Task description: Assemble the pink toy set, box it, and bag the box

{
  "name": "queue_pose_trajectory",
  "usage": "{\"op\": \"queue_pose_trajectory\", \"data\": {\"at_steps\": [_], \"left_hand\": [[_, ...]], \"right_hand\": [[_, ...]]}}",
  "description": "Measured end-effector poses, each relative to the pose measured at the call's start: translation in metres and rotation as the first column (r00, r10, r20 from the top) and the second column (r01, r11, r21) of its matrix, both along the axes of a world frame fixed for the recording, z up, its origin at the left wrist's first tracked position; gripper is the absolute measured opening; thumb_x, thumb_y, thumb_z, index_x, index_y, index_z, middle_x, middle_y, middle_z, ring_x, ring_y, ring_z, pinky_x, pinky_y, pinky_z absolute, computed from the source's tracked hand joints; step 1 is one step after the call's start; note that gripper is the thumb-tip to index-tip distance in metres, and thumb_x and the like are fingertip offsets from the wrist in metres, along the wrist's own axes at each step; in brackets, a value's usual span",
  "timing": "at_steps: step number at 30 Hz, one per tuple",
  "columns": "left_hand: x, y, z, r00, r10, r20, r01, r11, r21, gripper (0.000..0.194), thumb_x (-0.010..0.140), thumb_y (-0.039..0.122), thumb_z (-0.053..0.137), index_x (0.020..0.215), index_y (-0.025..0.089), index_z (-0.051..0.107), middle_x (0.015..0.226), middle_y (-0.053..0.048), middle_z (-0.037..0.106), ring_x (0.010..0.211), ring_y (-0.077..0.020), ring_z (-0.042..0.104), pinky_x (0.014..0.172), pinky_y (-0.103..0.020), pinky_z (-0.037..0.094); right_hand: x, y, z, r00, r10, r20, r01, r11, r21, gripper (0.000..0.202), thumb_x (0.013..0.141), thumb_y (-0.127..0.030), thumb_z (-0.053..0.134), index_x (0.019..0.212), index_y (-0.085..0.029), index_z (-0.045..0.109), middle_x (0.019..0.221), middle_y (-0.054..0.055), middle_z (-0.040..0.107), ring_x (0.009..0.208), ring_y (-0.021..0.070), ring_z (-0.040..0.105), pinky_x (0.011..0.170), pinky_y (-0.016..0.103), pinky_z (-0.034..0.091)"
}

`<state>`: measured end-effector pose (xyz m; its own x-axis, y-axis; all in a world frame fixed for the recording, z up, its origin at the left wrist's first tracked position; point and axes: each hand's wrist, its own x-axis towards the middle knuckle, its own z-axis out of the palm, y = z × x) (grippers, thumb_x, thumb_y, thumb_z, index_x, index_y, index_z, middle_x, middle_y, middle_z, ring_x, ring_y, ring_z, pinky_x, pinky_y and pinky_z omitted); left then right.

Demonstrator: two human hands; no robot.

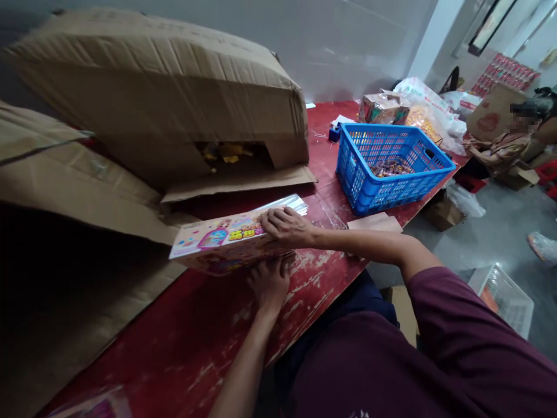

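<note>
A long printed cardboard box with colourful cartoon graphics lies on the red table in front of me. Clear plastic film shows at its far right end. My right hand is closed over the box's top edge near that end, its fingers bent. Low against the near side of the box is my left hand, with its fingers spread and touching the box close to the tabletop. The box hides part of the left fingertips.
Large brown cartons stand behind and left; one has a cut opening showing yellow pieces. A blue plastic crate with small wrapped items sits right on the red table. A co-worker sits farther right. A white crate is on the floor.
</note>
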<state>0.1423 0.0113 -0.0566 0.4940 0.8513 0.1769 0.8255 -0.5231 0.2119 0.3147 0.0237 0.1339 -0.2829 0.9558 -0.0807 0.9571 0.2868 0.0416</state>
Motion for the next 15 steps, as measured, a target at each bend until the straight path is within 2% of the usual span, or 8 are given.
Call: {"op": "queue_pose_trajectory", "data": {"at_steps": [3, 5, 7, 9, 10, 12, 14, 15], "left_hand": [[0.004, -0.003, 0.004, 0.998, 0.05, 0.037, -0.05, 0.999, -0.001, 0.044, 0.106, 0.044, 0.047, 0.13, 0.025, 0.078, 0.129, -0.021, 0.055, 0.115, -0.0412, 0.046, 0.095, -0.055, 0.042], [0.003, -0.008, 0.003, 0.994, 0.083, 0.074, -0.083, 0.997, 0.003, 0.042, 0.104, 0.042, 0.048, 0.12, 0.023, 0.081, 0.124, -0.02, 0.057, 0.114, -0.0412, 0.047, 0.095, -0.055, 0.042], [-0.004, -0.017, -0.001, 0.991, 0.071, 0.113, -0.078, 0.995, 0.061, 0.044, 0.104, 0.043, 0.044, 0.108, 0.021, 0.082, 0.119, -0.019, 0.06, 0.109, -0.0402, 0.05, 0.09, -0.055, 0.045], [-0.014, -0.029, -0.004, 0.987, -0.015, 0.16, -0.017, 0.981, 0.193, 0.049, 0.104, 0.041, 0.04, 0.101, 0.016, 0.082, 0.117, -0.02, 0.062, 0.102, -0.0381, 0.053, 0.086, -0.051, 0.047], [-0.018, -0.036, -0.006, 0.979, -0.075, 0.189, 0.022, 0.963, 0.269, 0.049, 0.104, 0.038, 0.04, 0.099, 0.012, 0.081, 0.117, -0.021, 0.063, 0.102, -0.0375, 0.055, 0.087, -0.05, 0.048], [-0.025, -0.051, -0.009, 0.958, -0.155, 0.241, 0.056, 0.926, 0.373, 0.045, 0.1, 0.034, 0.043, 0.093, 0.007, 0.078, 0.114, -0.023, 0.064, 0.104, -0.038, 0.057, 0.092, -0.05, 0.048], [-0.026, -0.062, -0.013, 0.943, -0.162, 0.29, 0.044, 0.926, 0.375, 0.041, 0.097, 0.036, 0.047, 0.087, 0.009, 0.076, 0.11, -0.023, 0.064, 0.104, -0.0399, 0.058, 0.091, -0.052, 0.048], [-0.025, -0.065, -0.015, 0.937, -0.141, 0.318, 0.029, 0.943, 0.333, 0.038, 0.095, 0.038, 0.05, 0.085, 0.011, 0.075, 0.107, -0.022, 0.064, 0.102, -0.0403, 0.058, 0.09, -0.053, 0.047]], "right_hand": [[-0.004, -0.01, 0.001, 0.999, -0.035, -0.011, 0.035, 0.999, 0.001, 0.109, 0.09, -0.069, -0.008, 0.164, 0.007, 0.018, 0.161, 0.028, 0.027, 0.151, 0.0402, 0.024, 0.126, 0.06, 0.024], [-0.011, -0.021, 0.008, 0.998, -0.055, -0.023, 0.055, 0.998, -0.007, 0.1, 0.095, -0.061, -0.007, 0.159, 0.004, 0.032, 0.157, 0.027, 0.034, 0.147, 0.0391, 0.031, 0.123, 0.059, 0.03], [-0.023, -0.036, 0.019, 0.995, -0.091, -0.039, 0.09, 0.996, -0.013, 0.087, 0.099, -0.055, -0.001, 0.144, 0.0, 0.05, 0.144, 0.025, 0.045, 0.138, 0.0375, 0.041, 0.116, 0.056, 0.037], [-0.04, -0.049, 0.032, 0.987, -0.152, -0.055, 0.151, 0.988, -0.017, 0.074, 0.1, -0.058, 0.02, 0.131, -0.002, 0.058, 0.13, 0.024, 0.052, 0.128, 0.0389, 0.048, 0.109, 0.056, 0.041], [-0.049, -0.052, 0.037, 0.982, -0.178, -0.063, 0.178, 0.984, -0.013, 0.071, 0.097, -0.06, 0.035, 0.13, -0.002, 0.058, 0.13, 0.025, 0.051, 0.127, 0.0413, 0.049, 0.107, 0.057, 0.042], [-0.067, -0.05, 0.042, 0.973, -0.208, -0.098, 0.209, 0.978, -0.007, 0.084, 0.087, -0.065, 0.057, 0.147, -0.006, 0.048, 0.152, 0.029, 0.033, 0.137, 0.0496, 0.042, 0.11, 0.064, 0.042], [-0.082, -0.036, 0.039, 0.958, -0.232, -0.169, 0.225, 0.973, -0.056, 0.099, 0.085, -0.066, 0.059, 0.166, -0.021, 0.024, 0.169, 0.023, 0.0, 0.149, 0.0547, 0.025, 0.117, 0.072, 0.035], [-0.088, -0.027, 0.034, 0.948, -0.247, -0.2, 0.234, 0.968, -0.09, 0.095, 0.089, -0.063, 0.054, 0.169, -0.028, 0.014, 0.17, 0.019, -0.008, 0.152, 0.0546, 0.019, 0.118, 0.074, 0.032]]}}
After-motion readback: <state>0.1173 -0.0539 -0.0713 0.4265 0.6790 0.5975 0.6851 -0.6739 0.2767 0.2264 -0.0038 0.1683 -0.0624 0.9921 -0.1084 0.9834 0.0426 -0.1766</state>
